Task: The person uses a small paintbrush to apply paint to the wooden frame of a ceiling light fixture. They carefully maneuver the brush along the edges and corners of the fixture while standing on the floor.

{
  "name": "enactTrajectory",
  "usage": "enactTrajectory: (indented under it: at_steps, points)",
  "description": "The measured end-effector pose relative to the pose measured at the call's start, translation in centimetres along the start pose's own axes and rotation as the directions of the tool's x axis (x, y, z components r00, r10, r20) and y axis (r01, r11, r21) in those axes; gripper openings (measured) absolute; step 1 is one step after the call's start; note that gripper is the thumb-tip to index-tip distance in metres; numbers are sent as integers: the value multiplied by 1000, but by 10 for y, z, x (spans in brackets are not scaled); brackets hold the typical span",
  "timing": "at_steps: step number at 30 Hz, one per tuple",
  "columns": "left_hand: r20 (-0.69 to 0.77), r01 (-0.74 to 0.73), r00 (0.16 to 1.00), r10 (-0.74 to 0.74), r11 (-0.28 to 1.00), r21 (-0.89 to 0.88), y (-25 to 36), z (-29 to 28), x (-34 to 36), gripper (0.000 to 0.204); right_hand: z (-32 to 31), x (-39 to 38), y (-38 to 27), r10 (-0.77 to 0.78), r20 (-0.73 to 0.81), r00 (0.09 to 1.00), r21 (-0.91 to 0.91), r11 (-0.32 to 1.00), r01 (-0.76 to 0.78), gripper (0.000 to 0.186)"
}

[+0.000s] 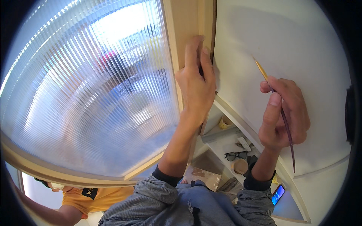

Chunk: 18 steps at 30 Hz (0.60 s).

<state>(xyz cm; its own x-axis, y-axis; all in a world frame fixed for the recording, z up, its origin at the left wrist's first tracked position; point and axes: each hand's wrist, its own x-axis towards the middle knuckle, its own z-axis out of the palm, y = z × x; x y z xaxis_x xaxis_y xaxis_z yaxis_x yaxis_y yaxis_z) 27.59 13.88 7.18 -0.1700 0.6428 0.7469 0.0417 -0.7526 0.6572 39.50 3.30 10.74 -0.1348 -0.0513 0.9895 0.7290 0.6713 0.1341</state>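
Note:
My left hand [196, 84] grips a pale wooden upright [186, 17] beside a ribbed translucent panel [86, 86], its fingers bent at the right edge of the wood. To the right, my right hand [284, 113] holds a thin paintbrush [260, 68] with a dark purple handle and gold ferrule between thumb and fingers. The brush tip points up and left, in front of a smooth white surface [309, 52]; whether it touches that surface I cannot tell.
Below, white shelves [217, 139] hold a small cup [225, 122], dark sunglasses [235, 156], a beige container [239, 165] and a small white object [244, 143]. A lit phone [278, 194] lies lower right. A person in an orange shirt [103, 196] is at lower left.

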Motion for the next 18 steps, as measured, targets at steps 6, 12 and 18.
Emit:
enactTrajectory:
  at_steps: [6, 12, 18]
  points:
    - [-4, -5, 1000, 5, 999, 35, -3, 0, -1, 20, 0, -1, 2, -15, 4, 1000, -14, 1000, 15, 20]
    - [-10, -14, 1000, 15, 998, 67, -3, -1, -4, 20, 1, 0, 1, -8, -1, 1000, 2, 1000, 8, 20]
    - [-10, -19, 1000, 20, 993, 112, 1, -4, -5, 21, 1, -1, 3, -5, -8, 1000, 12, 1000, 5, 20]
